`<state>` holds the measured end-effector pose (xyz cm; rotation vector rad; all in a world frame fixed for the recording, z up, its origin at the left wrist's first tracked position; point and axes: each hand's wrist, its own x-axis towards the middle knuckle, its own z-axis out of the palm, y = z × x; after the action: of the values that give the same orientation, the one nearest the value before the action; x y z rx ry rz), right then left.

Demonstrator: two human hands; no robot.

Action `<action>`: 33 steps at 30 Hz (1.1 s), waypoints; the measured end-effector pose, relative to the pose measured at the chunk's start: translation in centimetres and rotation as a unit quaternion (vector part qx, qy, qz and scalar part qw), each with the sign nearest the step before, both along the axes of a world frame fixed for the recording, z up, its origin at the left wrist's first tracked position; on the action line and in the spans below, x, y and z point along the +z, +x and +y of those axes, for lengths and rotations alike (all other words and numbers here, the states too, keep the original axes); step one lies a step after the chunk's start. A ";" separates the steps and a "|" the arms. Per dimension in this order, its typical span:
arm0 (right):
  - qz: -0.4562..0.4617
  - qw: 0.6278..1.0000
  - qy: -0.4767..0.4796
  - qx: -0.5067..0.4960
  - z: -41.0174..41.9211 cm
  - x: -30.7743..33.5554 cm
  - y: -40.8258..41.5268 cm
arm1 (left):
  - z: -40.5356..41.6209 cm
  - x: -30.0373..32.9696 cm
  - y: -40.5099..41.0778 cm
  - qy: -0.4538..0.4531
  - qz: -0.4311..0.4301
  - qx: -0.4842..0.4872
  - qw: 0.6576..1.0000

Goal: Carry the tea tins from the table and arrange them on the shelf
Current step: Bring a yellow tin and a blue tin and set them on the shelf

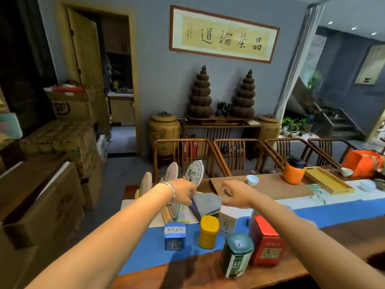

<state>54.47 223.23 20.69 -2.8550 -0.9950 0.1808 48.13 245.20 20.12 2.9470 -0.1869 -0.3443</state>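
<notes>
Several tea tins stand on the blue runner (145, 249) at the near end of the wooden table (337, 236): a blue square tin (174, 236), a yellow tin (209, 232), a green tin (236, 255), a red tin (267, 240) and a white box (228, 220) behind them. Both my arms stretch out above the tins. My left hand (183, 189), with a silver bracelet on its wrist, hovers over a grey folded cloth (207, 202) with fingers loosely bent. My right hand (236, 193) hangs beside it, fingers relaxed, holding nothing. No shelf is in view.
Round tea cakes (194, 171) stand on racks at the table's left end. Further right sit a white cup (252, 180), an orange jar (293, 171), a wooden tray (328, 182) and an orange bag (362, 162). Wooden chairs (235, 155) line the far side. Cardboard boxes (52, 192) pile up on the left.
</notes>
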 end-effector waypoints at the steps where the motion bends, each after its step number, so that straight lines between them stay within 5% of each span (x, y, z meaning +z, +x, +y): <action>1: 0.014 1.000 -0.002 0.003 0.8 -1.5 1.2 | 1.0 -1.1 1.1 -0.002 0.011 0.002 1.000; 13: 0.164 0.983 -0.083 0.016 5.1 -16.0 11.1 | 5.5 -16.7 6.1 -0.035 0.121 0.068 0.990; 33: 0.145 0.952 -0.234 0.132 7.2 -25.2 13.4 | 5.8 -28.8 5.4 -0.117 0.109 0.259 0.952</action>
<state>67.82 230.41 -4.56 -2.9367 -1.4189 0.9489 53.55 250.96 -8.67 2.5674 0.5271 -0.5186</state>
